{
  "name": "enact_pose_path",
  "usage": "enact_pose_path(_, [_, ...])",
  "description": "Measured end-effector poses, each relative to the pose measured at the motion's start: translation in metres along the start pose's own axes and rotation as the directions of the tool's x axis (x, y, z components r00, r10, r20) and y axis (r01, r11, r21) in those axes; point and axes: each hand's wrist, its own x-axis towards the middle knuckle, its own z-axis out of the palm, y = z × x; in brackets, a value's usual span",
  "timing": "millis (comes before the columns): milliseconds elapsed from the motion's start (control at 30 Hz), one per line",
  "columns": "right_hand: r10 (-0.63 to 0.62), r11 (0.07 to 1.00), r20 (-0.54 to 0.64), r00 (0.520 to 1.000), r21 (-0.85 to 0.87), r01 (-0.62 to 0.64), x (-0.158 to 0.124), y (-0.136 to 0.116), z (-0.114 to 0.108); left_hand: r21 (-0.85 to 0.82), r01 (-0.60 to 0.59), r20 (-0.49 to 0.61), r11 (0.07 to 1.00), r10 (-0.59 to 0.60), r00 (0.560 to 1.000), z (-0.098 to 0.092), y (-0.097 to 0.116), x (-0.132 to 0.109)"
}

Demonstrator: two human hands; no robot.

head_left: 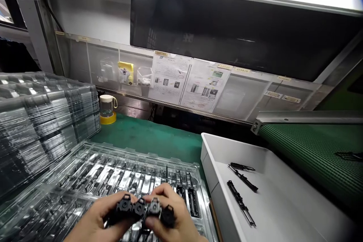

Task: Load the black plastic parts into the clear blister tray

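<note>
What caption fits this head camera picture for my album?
Both hands, left hand and right hand, hold a black plastic part over a clear tray.

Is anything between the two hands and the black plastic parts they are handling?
Nothing visible. The left hand and right hand both grip the black plastic parts directly, just above the clear tray.

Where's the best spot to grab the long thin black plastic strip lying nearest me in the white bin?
Probably pinch the long thin black plastic strip across its narrow width near its middle, coming straight down from above: it lies flat on the white bin floor, apart from the others.
</note>
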Motion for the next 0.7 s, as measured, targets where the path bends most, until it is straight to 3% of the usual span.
enact_pose_path(133, [0.141,0.988,-0.199,0.970,-0.025,-0.149,0.010,0.001,-0.020,0.103,0.052,-0.137,0.993,-0.037,0.990,-0.026,0.001,0.018])
enact_pose_path(200, [0.101,0.990,-0.275,0.956,-0.063,-0.122,0.016,0.007,-0.026,0.207,-0.057,-0.125,0.977,0.084,0.989,-0.039,0.001,0.029])
enact_pose_path(267, [-0.005,0.989,-0.285,0.958,-0.142,-0.038,0.022,0.016,-0.025,0.361,-0.273,0.004,0.892,0.291,0.957,-0.046,-0.002,0.040])
enact_pose_path(333, [-0.111,0.971,-0.233,0.966,-0.233,0.055,0.027,0.028,-0.018,0.474,-0.466,0.187,0.747,0.431,0.883,-0.045,-0.012,0.051])
enact_pose_path(433, [-0.194,0.918,-0.071,0.978,-0.364,0.156,0.029,0.049,-0.004,0.520,-0.561,0.353,0.645,0.436,0.828,-0.034,-0.034,0.068])
enact_pose_path(567, [-0.067,0.870,0.222,0.973,-0.464,0.166,0.025,0.070,0.000,0.529,-0.536,0.447,0.658,0.322,0.835,-0.025,-0.059,0.078])
enact_pose_path(700, [0.059,0.844,0.304,0.951,-0.523,0.115,0.020,0.067,-0.007,0.579,-0.460,0.465,0.674,0.191,0.865,-0.033,-0.065,0.077])
